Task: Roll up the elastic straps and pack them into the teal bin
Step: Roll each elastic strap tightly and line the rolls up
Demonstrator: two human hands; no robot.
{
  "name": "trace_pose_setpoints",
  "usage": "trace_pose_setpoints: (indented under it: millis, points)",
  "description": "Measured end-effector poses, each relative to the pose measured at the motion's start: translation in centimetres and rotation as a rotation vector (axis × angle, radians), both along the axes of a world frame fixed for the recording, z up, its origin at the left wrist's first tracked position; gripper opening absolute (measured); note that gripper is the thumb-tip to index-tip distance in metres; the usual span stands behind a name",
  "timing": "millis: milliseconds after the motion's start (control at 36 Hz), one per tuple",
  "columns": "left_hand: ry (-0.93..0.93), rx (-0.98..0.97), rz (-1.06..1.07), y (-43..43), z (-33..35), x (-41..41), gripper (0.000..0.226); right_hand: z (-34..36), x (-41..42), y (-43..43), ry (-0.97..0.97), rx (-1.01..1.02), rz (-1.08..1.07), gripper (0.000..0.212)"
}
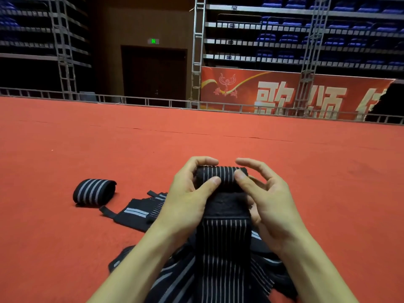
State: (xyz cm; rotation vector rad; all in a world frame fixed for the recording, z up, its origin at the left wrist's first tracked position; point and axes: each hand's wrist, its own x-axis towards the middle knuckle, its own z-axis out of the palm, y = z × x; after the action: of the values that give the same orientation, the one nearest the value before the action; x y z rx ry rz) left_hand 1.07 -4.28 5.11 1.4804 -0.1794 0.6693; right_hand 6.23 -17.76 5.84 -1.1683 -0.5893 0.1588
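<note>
The left hand (192, 197) and right hand (269, 202) sit close together, fingers and thumbs curled round the half-wound elastic strap (220, 178), its tail running back between the wrists. Left of them lies one finished roll (94, 191), with loose straps (140, 213) nearer. The teal bin is out of view, so most work likely remains.

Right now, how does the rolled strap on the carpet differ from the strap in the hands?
The rolled strap is fully wound and lies untouched on the carpet; the held strap is only partly rolled, its long tail unrolled. The rolled strap shows few broad grey stripes, the held strap many thin ones. Both are black with pale stripes.
</note>
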Motion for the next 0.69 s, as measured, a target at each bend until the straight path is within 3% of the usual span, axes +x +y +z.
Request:
trace_pose_setpoints:
  millis: [111,278,528,694]
  points:
    - [-0.016,-0.027,-0.01,-0.12,-0.04,-0.05,0.035,-0.11,0.02,-0.03,-0.028,-0.013,-0.017,0.012]
    - [0.035,-0.056,-0.068,-0.48,0.06,-0.07,0.027,-0.18,0.33,-0.25,-0.15,0.028,-0.092,0.03]
    - [0.088,-0.081,-0.093,-0.23,0.18,-0.05,0.007,-0.53,0.28,0.18,-0.166,0.092,-0.054,0.049]
    - [0.006,0.01,-0.012,0.0,0.2,-0.07,0.021,-0.46,0.5,0.15,-0.117,0.078,-0.026,0.04]
